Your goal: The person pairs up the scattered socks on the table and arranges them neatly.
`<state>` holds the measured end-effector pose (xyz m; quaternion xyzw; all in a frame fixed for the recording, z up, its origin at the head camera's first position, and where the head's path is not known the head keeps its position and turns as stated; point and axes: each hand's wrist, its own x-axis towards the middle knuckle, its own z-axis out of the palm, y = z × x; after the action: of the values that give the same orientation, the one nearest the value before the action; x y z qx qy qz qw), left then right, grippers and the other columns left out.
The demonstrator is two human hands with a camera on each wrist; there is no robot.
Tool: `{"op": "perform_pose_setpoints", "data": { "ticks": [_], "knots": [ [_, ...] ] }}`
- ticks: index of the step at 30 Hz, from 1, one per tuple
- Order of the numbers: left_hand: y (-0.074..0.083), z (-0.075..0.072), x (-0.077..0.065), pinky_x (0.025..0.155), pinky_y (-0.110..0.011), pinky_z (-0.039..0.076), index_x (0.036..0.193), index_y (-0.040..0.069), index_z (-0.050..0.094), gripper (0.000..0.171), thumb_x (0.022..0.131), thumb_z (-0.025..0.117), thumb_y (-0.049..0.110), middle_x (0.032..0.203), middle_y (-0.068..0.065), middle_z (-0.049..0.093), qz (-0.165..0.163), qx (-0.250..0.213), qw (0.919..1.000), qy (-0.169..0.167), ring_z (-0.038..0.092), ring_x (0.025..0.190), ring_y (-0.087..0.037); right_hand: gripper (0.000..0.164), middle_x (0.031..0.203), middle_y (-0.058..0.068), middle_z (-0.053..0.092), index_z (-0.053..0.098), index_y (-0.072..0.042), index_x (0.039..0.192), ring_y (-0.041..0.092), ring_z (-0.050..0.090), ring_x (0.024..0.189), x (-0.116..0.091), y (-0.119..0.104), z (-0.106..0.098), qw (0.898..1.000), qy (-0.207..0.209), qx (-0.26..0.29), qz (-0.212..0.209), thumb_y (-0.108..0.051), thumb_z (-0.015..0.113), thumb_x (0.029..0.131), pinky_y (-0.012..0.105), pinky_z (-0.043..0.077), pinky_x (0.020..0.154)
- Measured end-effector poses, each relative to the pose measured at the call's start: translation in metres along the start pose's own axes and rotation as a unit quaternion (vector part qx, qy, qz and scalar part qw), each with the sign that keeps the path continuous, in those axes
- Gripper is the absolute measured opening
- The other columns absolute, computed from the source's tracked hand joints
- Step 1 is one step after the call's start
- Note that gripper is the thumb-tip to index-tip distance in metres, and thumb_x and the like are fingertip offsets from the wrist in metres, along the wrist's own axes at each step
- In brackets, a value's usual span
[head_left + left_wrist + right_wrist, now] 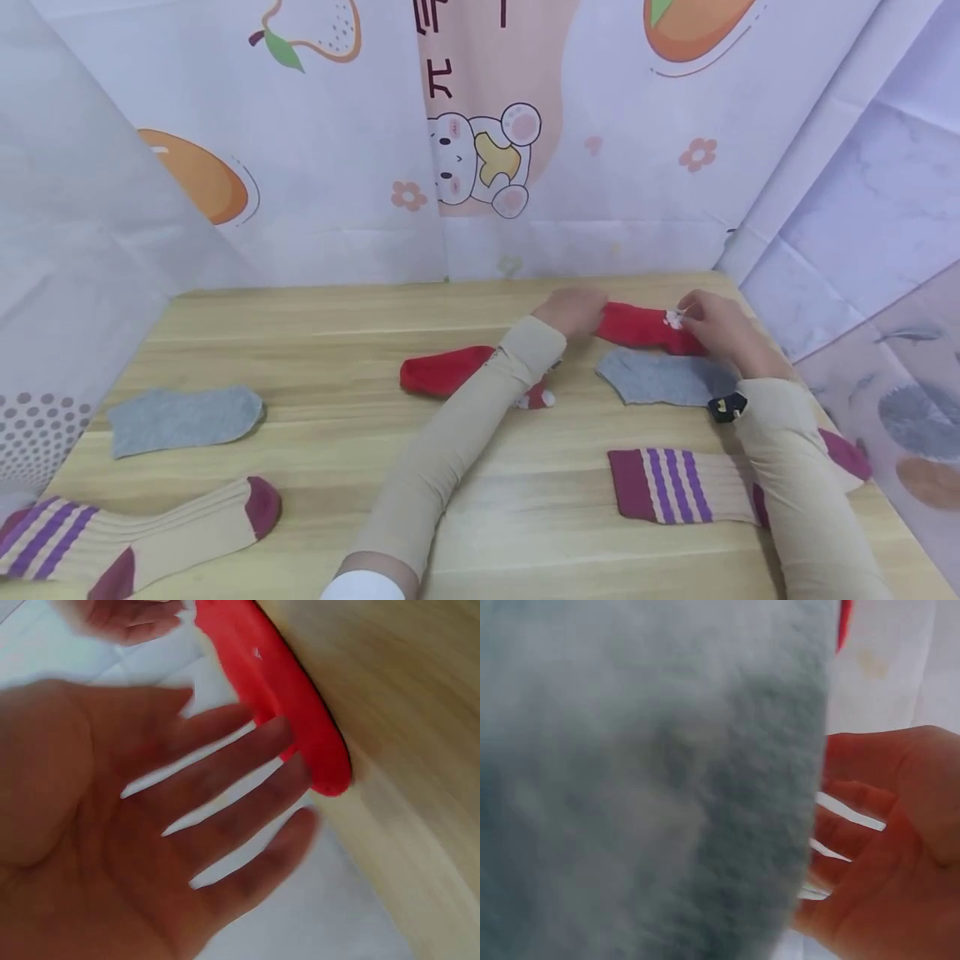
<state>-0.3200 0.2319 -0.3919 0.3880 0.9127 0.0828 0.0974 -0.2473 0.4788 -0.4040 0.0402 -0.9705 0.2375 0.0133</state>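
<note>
A red sock (637,325) with a white patch lies at the back right. My right hand (720,329) pinches its right end near the patch; the grey sock (660,780) hides those fingertips in the right wrist view. My left hand (573,312) is at the other end, blurred. In the left wrist view its fingers (240,761) are spread and fairly straight, overlapping the red sock's edge. Just in front lies a grey ankle sock (660,379), under my right wrist. Another red sock (446,372) lies at centre, partly hidden by my left sleeve.
A second grey sock (183,419) lies at the left. Beige socks with purple stripes lie at the front left (172,533) and front right (675,486), the latter partly under my right sleeve. Printed cloth walls (337,167) bound the wooden table (322,333).
</note>
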Motion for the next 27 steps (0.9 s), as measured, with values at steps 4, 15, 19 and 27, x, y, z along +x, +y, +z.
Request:
{"op": "perform_pose_setpoints", "data": {
  "ticks": [4, 15, 19, 27],
  "knots": [
    [-0.008, 0.002, 0.003, 0.071, -0.029, 0.052, 0.102, 0.015, 0.063, 0.009, 0.096, 0.060, 0.010, 0.094, 0.002, 0.066, -0.024, 0.037, 0.9982, 0.040, 0.062, 0.087, -0.013, 0.020, 0.100, 0.034, 0.065, 0.058, 0.011, 0.107, 0.047, 0.062, 0.096, 0.004, -0.006, 0.002, 1.000, -0.008, 0.014, 0.013, 0.003, 0.060, 0.088, 0.058, 0.047, 0.086],
    [-0.023, 0.001, 0.009, 0.075, -0.038, 0.056, 0.102, 0.012, 0.069, 0.014, 0.098, 0.057, 0.009, 0.103, -0.004, 0.069, -0.051, 0.035, 0.9952, 0.076, 0.065, 0.097, -0.022, 0.017, 0.089, 0.027, 0.064, 0.061, 0.012, 0.096, 0.039, 0.059, 0.084, 0.004, -0.005, -0.004, 0.998, -0.021, -0.032, 0.040, -0.004, 0.062, 0.090, 0.050, 0.047, 0.075],
    [-0.028, 0.004, 0.009, 0.076, -0.036, 0.054, 0.102, 0.011, 0.068, 0.015, 0.097, 0.054, 0.006, 0.103, -0.006, 0.067, -0.040, 0.030, 0.9964, 0.068, 0.063, 0.097, -0.022, 0.013, 0.087, 0.022, 0.062, 0.057, 0.006, 0.096, 0.034, 0.056, 0.079, 0.001, -0.007, -0.005, 0.999, 0.005, -0.019, 0.048, -0.006, 0.060, 0.094, 0.040, 0.044, 0.067],
    [-0.039, -0.007, 0.002, 0.074, -0.029, 0.050, 0.101, 0.006, 0.061, 0.006, 0.095, 0.060, 0.008, 0.092, -0.004, 0.063, -0.003, -0.025, 0.9973, 0.069, 0.060, 0.086, -0.019, 0.010, 0.097, 0.032, 0.061, 0.051, 0.006, 0.102, 0.042, 0.057, 0.087, -0.001, -0.013, -0.004, 0.994, 0.102, 0.008, 0.041, -0.003, 0.051, 0.097, 0.053, 0.046, 0.076]
  ]
}}
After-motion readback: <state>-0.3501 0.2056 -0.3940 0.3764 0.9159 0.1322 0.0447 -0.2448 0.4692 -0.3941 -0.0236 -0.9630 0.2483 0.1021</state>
